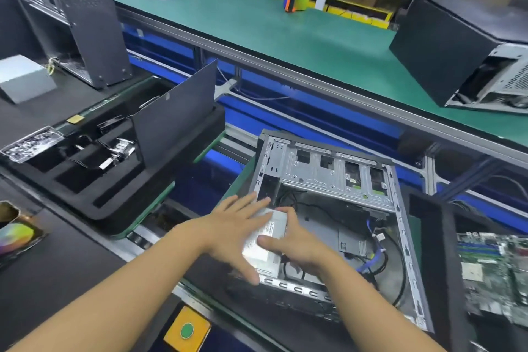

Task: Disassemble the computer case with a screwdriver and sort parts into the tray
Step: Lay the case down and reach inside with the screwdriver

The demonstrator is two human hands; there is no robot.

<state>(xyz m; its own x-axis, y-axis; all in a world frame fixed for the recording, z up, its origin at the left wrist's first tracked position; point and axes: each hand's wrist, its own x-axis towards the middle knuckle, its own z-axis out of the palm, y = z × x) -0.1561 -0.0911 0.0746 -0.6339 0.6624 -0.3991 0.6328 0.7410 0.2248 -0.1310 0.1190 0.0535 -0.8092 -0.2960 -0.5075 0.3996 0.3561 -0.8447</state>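
An open computer case (337, 168) lies on its side in front of me, its metal frame and loose cables showing. In its near left corner sits a silver power supply box (267, 240). My left hand (234, 233) lies over the box's left side with the fingers spread and straight. My right hand (294, 243) grips the box from the right, thumb on top and fingers curled under its edge. The black foam sorting tray (85, 180) stands to the left and holds small parts. No screwdriver is in view.
A dark side panel (174, 114) leans upright at the tray's right end. Another case (71, 17) stands far left, a third (463, 51) on the green bench. A motherboard (494, 274) lies at right. A yellow box with a green button (187, 330) sits near me.
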